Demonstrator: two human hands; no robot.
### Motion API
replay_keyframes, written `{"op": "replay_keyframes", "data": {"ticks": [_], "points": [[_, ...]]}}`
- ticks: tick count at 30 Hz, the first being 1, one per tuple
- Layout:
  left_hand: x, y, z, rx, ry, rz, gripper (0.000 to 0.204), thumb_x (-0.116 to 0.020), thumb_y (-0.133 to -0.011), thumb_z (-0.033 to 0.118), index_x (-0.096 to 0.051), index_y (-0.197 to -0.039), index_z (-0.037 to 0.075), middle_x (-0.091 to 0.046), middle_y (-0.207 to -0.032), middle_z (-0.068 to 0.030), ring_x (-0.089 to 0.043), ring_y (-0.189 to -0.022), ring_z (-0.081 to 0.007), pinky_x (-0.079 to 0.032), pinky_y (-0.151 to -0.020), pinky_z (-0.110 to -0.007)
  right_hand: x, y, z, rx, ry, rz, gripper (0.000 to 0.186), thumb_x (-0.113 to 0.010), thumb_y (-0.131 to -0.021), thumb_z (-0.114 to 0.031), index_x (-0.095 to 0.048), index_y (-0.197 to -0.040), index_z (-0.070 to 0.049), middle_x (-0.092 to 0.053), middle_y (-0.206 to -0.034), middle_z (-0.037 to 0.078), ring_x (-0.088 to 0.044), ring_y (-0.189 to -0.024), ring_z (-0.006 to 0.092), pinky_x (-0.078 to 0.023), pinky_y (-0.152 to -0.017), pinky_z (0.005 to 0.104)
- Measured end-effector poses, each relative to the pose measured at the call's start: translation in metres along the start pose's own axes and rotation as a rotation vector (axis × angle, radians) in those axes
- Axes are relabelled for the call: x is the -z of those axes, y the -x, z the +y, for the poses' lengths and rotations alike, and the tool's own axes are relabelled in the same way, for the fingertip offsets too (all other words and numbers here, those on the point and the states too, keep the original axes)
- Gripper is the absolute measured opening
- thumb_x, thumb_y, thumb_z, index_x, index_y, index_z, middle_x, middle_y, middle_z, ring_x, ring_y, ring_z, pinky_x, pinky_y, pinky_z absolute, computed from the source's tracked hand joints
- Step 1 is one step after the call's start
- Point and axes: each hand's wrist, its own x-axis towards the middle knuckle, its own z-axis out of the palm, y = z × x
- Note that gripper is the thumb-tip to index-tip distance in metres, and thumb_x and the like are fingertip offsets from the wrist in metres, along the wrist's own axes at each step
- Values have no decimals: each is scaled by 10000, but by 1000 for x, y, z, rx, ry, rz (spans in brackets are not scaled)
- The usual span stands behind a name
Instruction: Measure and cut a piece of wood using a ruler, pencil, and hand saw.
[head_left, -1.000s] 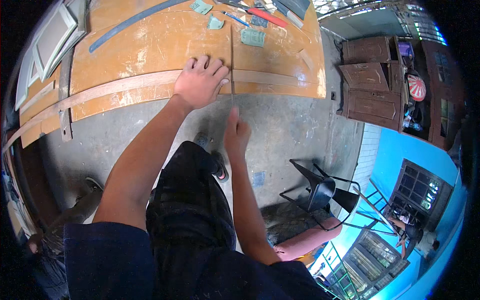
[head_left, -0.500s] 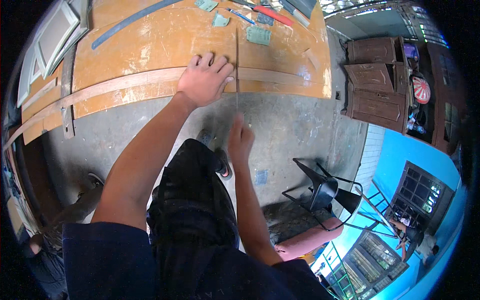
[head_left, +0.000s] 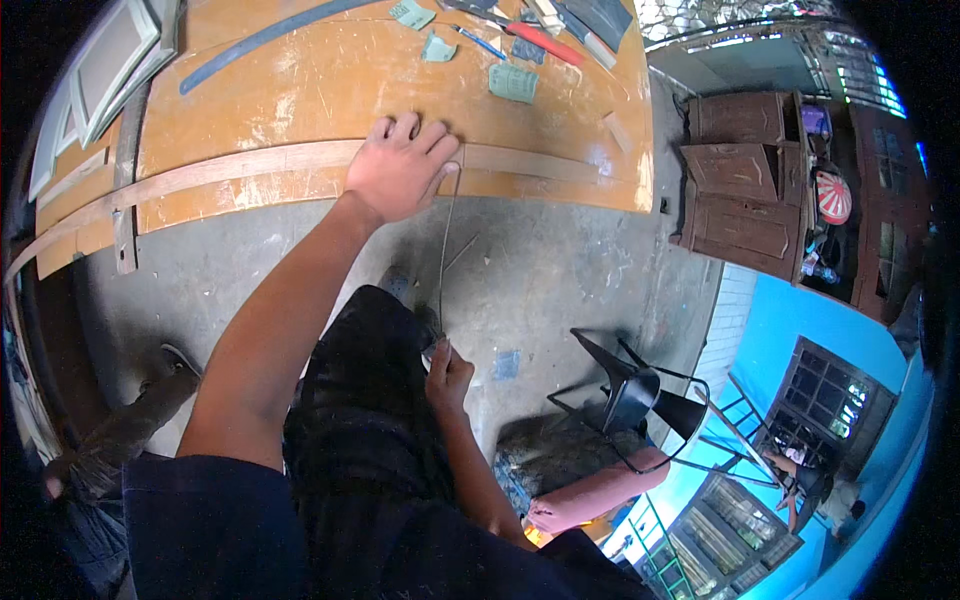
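Note:
A long, thin wooden strip lies along the near edge of the worn orange-brown table. My left hand clamps it from above, fingers curled over its far side and thumb at the near side. Below the table edge, my right hand is closed around the handle of a saw. Its thin blade shows nearly edge-on, running up to the strip just right of my left thumb. The handle is mostly hidden in my fist.
Paper scraps, a blue pencil and a red-handled tool lie at the table's far side. Pale frames lean at left. A black chair and pink roll stand behind right. Other people are at both sides.
My right hand has drawn the saw back toward my body, so more blade shows below the table edge. My left hand stays on the strip. The view has shifted slightly.

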Motion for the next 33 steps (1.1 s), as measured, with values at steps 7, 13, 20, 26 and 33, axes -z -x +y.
{"op": "replay_keyframes", "data": {"ticks": [7, 13, 20, 26, 33], "points": [[2, 1, -5, 15, -9, -43, 308, -530, -970, 354, -567, -1199, 151, -557, -1165, -46, -526, -1097, -278, -416, -896, -436, 19, 22, -32, -244, -335, 17, 503, -466, -1074, -326, -509, -689, -6, -422, -563, -17, -376, -538, 74, -274, -475, 321], [3, -3, -1, 20, -17, -57, 314, -526, -974, 347, -569, -1216, 153, -558, -1161, -50, -531, -1100, -276, -423, -895, -437, 14, -28, -19, -157, -316, 17, 518, -468, -1075, -316, -418, -645, -31, -394, -584, -26, -318, -564, 75, -252, -489, 323], [4, -3, -3, 14, -20, -31, 298, -531, -971, 342, -575, -1198, 154, -561, -1153, -47, -531, -1097, -273, -420, -894, -430, 19, -28, -18, -128, -273, -18, 522, -485, -1068, -329, -436, -653, -16, -412, -576, -11, -336, -569, 81, -258, -494, 326], [7, -4, -5, 27, 4, -51, 289, -539, -961, 352, -585, -1143, 132, -574, -1195, -53, -521, -1094, -280, -408, -904, -422, 22, -16, -22, -197, -292, -19, 522, -479, -1071, -333, -448, -650, -26, -418, -569, -15, -337, -558, 74, -257, -485, 328], [7, -3, -3, 29, 29, -72, 287, -534, -971, 337, -574, -1186, 151, -555, -1145, -50, -516, -1101, -271, -407, -916, -437, 19, -19, -35, -224, -279, -15, 523, -474, -1073, -334, -454, -658, -18, -392, -568, -23, -328, -559, 74, -258, -482, 337]]}}
